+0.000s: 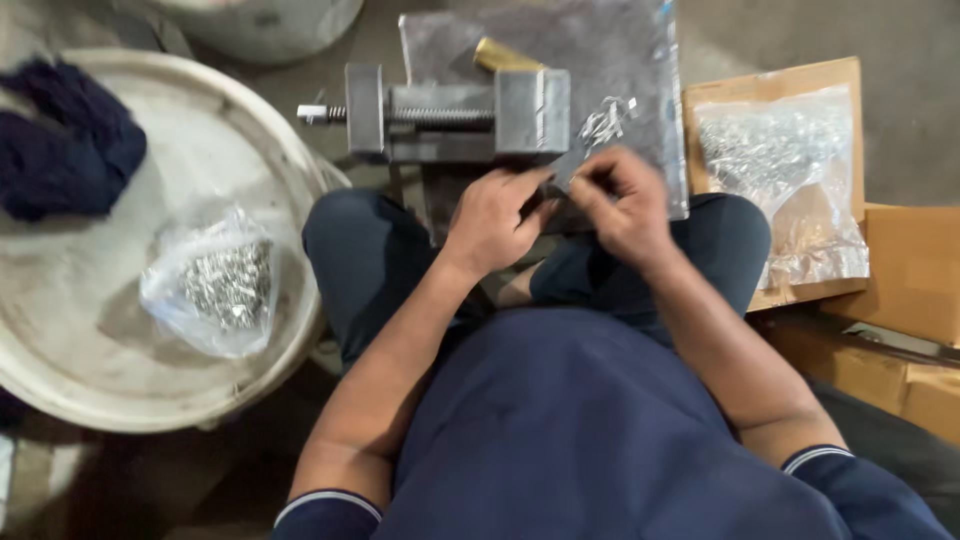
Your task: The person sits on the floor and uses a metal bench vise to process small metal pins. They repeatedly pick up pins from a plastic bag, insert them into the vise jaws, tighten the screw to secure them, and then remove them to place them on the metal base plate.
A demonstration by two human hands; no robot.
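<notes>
My left hand (pixel 496 215) and my right hand (pixel 618 203) meet just below a grey metal vise (pixel 450 115), their fingertips pinched together on a small metal part that the fingers mostly hide. A little heap of shiny metal pieces (pixel 606 120) lies on the grey plate (pixel 620 60) right of the vise jaw, just above my right hand. The vise's screw sticks out to the left. I sit with my knees on either side of the vise stand.
A clear bag of small metal parts (pixel 218 285) lies on a round white lid (pixel 100 330) at left, beside a dark blue cloth (pixel 60 140). Another clear bag of parts (pixel 780 170) rests on cardboard boxes (pixel 910 270) at right. A brass cylinder (pixel 503 56) lies behind the vise.
</notes>
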